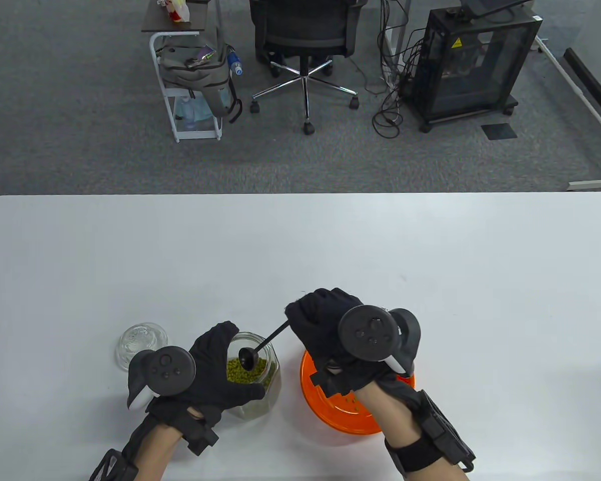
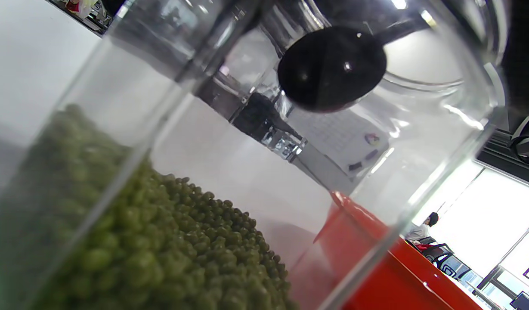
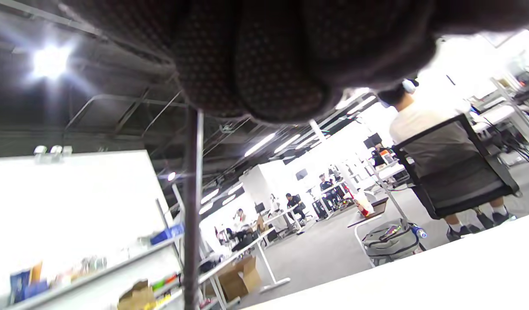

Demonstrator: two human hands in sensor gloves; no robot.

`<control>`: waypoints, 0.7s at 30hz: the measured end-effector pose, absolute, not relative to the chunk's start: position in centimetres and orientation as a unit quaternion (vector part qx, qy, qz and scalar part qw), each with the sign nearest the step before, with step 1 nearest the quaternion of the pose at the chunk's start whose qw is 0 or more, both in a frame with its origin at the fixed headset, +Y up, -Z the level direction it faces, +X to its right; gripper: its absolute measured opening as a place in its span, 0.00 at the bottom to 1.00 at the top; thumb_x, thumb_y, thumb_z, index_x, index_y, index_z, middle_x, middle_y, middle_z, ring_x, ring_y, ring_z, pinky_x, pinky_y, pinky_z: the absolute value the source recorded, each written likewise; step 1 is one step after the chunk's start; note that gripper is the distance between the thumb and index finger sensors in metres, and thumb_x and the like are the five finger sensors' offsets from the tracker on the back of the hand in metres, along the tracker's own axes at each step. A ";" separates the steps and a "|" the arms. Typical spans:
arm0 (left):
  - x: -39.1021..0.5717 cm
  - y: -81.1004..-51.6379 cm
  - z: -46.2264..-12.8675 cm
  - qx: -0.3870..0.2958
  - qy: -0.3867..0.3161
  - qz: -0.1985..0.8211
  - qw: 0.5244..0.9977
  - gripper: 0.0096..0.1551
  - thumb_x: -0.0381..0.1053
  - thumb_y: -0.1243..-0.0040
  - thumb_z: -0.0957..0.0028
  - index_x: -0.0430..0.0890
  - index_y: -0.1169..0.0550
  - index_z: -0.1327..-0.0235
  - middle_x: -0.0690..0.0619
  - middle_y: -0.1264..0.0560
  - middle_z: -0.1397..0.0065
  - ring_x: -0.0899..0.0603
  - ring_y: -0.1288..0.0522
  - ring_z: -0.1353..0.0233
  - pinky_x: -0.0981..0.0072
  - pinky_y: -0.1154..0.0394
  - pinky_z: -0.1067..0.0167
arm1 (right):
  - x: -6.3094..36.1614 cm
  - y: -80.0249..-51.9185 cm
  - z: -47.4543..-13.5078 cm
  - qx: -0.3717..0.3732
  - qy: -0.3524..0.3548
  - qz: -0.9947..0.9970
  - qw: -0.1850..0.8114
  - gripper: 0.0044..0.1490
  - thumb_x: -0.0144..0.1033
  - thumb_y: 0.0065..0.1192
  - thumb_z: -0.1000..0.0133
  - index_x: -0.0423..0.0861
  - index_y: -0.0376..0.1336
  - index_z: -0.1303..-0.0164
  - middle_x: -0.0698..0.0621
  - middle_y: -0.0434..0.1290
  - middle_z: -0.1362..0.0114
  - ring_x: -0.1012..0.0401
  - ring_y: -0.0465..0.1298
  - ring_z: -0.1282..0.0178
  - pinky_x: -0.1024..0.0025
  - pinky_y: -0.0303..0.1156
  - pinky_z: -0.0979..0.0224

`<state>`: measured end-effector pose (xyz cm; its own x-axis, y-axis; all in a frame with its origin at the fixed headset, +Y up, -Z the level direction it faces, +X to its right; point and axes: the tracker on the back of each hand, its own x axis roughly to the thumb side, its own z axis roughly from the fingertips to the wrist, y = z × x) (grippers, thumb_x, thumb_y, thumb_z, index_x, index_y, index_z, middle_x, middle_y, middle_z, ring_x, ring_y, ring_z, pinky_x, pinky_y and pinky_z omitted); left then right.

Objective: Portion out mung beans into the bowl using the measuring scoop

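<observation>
A clear glass jar (image 1: 258,373) of green mung beans (image 1: 245,372) stands near the table's front edge. My left hand (image 1: 215,371) grips the jar from its left side. My right hand (image 1: 325,325) holds the thin handle of a black measuring scoop (image 1: 249,356), whose round cup hangs inside the jar's mouth just above the beans. The left wrist view shows the scoop cup (image 2: 331,69) through the glass, above the beans (image 2: 161,254). An orange bowl (image 1: 350,406) sits right of the jar, partly under my right wrist, with a few beans in it.
The jar's glass lid (image 1: 141,343) lies on the table (image 1: 330,250) left of my left hand. Beyond the far edge stand an office chair (image 1: 305,35), a white cart (image 1: 193,85) with a bag, and a black cabinet (image 1: 473,60).
</observation>
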<state>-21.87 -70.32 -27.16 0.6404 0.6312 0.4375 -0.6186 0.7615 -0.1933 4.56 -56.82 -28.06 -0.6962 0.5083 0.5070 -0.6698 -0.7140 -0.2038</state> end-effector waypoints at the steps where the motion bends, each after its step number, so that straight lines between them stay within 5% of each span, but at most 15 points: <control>1: -21.9 -70.3 -27.2 -0.013 -0.247 0.345 0.906 0.81 0.86 0.28 0.60 0.32 0.50 0.22 0.30 0.47 0.18 0.21 0.40 0.21 0.26 0.38 0.28 | 3.7 -56.9 -27.9 0.219 -0.193 0.905 0.310 0.26 0.51 0.66 0.47 0.40 0.80 0.63 0.44 0.85 0.60 0.53 0.82 0.66 0.58 0.79 0.59; 14: -21.9 -70.4 -27.2 -0.013 -0.247 0.345 0.905 0.81 0.86 0.28 0.60 0.32 0.50 0.22 0.30 0.47 0.18 0.21 0.41 0.21 0.26 0.38 0.28 | -1.8 -59.2 -26.3 0.294 -0.250 0.910 0.153 0.26 0.52 0.66 0.47 0.41 0.80 0.63 0.45 0.85 0.59 0.53 0.82 0.65 0.58 0.79 0.58; 21: -21.9 -70.4 -27.2 -0.014 -0.248 0.345 0.905 0.81 0.86 0.28 0.60 0.32 0.50 0.21 0.30 0.47 0.18 0.21 0.41 0.21 0.26 0.39 0.28 | -1.4 -61.6 -27.6 0.282 -0.203 0.910 0.228 0.26 0.52 0.66 0.47 0.41 0.79 0.62 0.44 0.85 0.59 0.53 0.82 0.65 0.58 0.79 0.58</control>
